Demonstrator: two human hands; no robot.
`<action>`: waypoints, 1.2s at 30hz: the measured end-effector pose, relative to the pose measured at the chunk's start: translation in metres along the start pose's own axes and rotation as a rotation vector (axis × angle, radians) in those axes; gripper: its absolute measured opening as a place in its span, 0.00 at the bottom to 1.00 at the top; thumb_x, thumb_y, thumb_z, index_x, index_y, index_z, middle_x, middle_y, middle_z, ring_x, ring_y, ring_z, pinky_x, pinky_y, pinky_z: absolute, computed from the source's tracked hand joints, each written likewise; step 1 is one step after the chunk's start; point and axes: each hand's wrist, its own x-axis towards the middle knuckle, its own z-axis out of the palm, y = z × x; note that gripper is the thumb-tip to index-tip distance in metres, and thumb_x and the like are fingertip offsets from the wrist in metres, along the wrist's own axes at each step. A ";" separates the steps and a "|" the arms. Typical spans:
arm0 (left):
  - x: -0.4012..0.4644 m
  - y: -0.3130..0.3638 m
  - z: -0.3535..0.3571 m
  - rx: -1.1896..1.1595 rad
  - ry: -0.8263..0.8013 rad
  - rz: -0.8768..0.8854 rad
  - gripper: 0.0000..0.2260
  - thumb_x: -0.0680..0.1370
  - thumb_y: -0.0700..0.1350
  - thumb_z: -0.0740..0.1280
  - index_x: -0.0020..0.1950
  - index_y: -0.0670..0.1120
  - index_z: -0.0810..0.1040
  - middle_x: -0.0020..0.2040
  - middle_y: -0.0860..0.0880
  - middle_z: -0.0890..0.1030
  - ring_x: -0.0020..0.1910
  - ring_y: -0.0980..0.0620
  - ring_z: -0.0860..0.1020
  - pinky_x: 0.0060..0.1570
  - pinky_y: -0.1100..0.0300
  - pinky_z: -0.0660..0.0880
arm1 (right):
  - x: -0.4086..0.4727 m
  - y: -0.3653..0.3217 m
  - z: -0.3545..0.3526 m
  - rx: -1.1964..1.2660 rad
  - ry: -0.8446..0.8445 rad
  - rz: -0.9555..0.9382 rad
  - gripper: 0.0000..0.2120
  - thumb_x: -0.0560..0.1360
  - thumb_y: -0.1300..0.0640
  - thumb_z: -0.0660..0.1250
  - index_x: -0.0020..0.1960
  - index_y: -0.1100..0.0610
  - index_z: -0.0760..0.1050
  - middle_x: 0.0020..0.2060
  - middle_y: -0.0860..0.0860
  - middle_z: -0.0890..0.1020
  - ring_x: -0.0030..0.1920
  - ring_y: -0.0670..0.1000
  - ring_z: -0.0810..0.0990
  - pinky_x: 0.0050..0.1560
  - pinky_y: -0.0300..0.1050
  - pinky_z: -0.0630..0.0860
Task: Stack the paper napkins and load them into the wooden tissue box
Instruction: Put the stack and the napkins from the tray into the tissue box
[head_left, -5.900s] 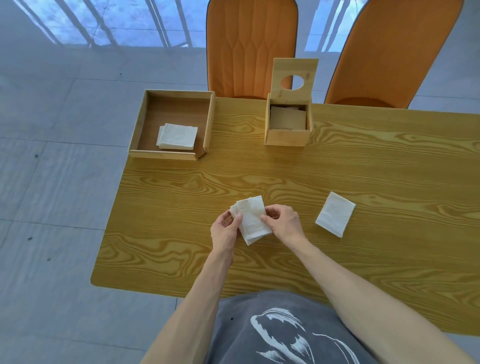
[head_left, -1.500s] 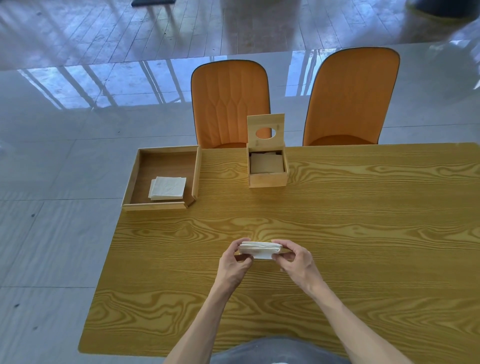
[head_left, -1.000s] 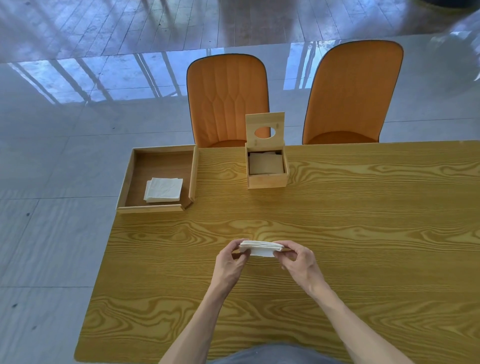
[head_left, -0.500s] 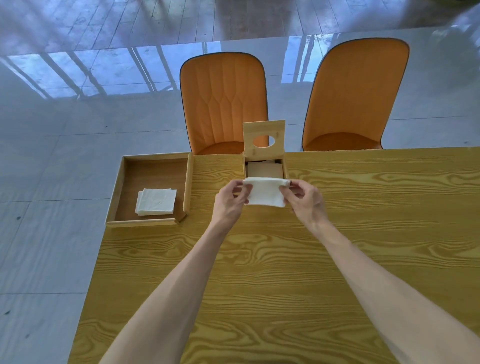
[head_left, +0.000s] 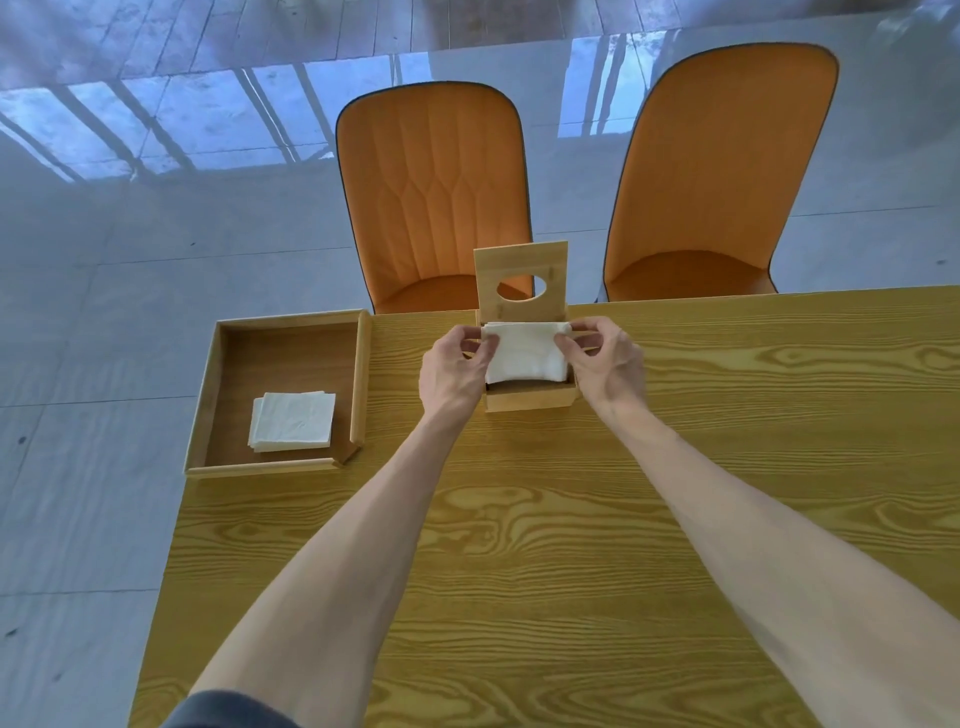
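Note:
A white napkin stack (head_left: 525, 351) hangs over the open top of the wooden tissue box (head_left: 530, 400), its lower edge dipping inside. My left hand (head_left: 453, 370) pinches the stack's left edge and my right hand (head_left: 607, 364) pinches its right edge. The box's lid (head_left: 521, 280), with an oval hole, stands upright behind the stack. The inside of the box is hidden by the napkins. A second pile of white napkins (head_left: 292, 421) lies in the wooden tray (head_left: 205, 395) to the left.
The box and tray stand near the far edge of the yellow wood-grain table (head_left: 571, 545). Two orange chairs (head_left: 436, 192) (head_left: 722, 171) stand behind that edge. The tray overhangs the table's left edge above a grey tiled floor.
Both hands have carried the napkin stack forward from mid-table to the tissue box and lowered it onto the opening. The loose napkin seen on the right earlier is gone from the table.

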 end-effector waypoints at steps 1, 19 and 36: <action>0.001 0.000 0.002 0.037 0.009 0.002 0.15 0.78 0.57 0.66 0.58 0.49 0.80 0.53 0.52 0.83 0.49 0.51 0.80 0.49 0.51 0.79 | 0.000 0.000 0.001 -0.030 0.008 -0.005 0.16 0.76 0.44 0.69 0.56 0.54 0.79 0.47 0.48 0.86 0.45 0.50 0.83 0.43 0.47 0.81; 0.004 -0.008 0.027 0.132 0.139 -0.096 0.17 0.76 0.54 0.70 0.62 0.51 0.71 0.52 0.52 0.82 0.49 0.50 0.81 0.49 0.48 0.79 | 0.003 0.008 0.023 -0.184 0.083 0.057 0.15 0.75 0.52 0.73 0.57 0.55 0.73 0.50 0.51 0.79 0.44 0.48 0.75 0.41 0.43 0.71; -0.022 -0.014 -0.018 0.250 -0.054 -0.123 0.21 0.80 0.61 0.58 0.67 0.50 0.74 0.59 0.47 0.82 0.55 0.46 0.80 0.51 0.52 0.76 | -0.025 -0.013 0.012 -0.271 0.087 -0.058 0.15 0.79 0.52 0.65 0.62 0.55 0.72 0.60 0.54 0.77 0.58 0.55 0.77 0.50 0.47 0.73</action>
